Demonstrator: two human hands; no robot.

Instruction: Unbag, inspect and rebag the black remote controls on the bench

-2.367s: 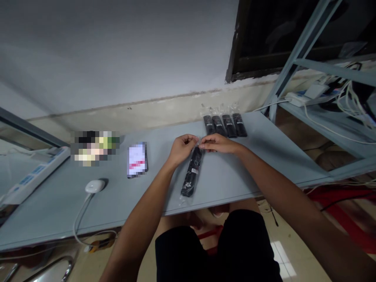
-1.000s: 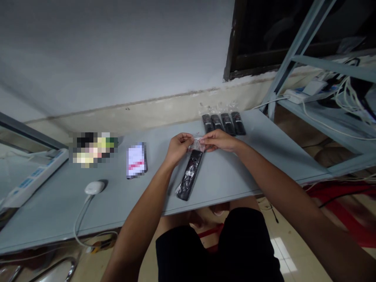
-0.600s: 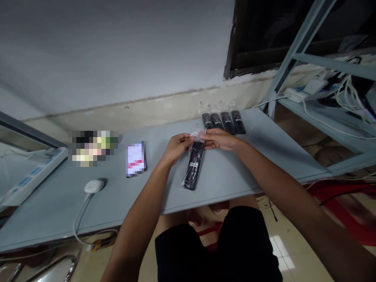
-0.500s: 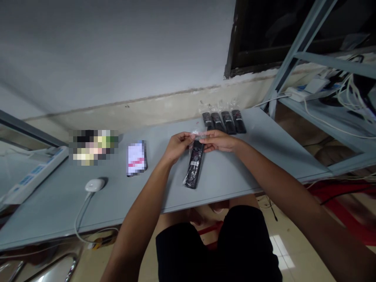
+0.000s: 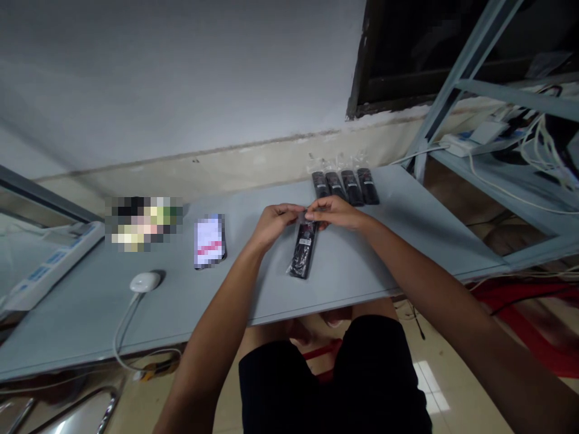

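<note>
A black remote control in a clear plastic bag (image 5: pixel 303 253) hangs a little above the grey table (image 5: pixel 362 259). My left hand (image 5: pixel 274 223) and my right hand (image 5: pixel 332 212) pinch the bag's top edge from either side, fingertips nearly meeting. Behind my right hand, several bagged black remotes (image 5: pixel 346 185) lie side by side at the table's far edge.
A phone (image 5: pixel 209 241) and a white round device (image 5: pixel 145 281) with a cable lie on the left of the table, a white power strip (image 5: pixel 49 265) beyond them. A metal shelf frame (image 5: pixel 470 90) with cables and chargers stands at the right. My black shorts fill the foreground.
The bagged remote has swung from slanting to nearly upright and risen towards my hands. My fingertips have drawn closer together at the bag's top.
</note>
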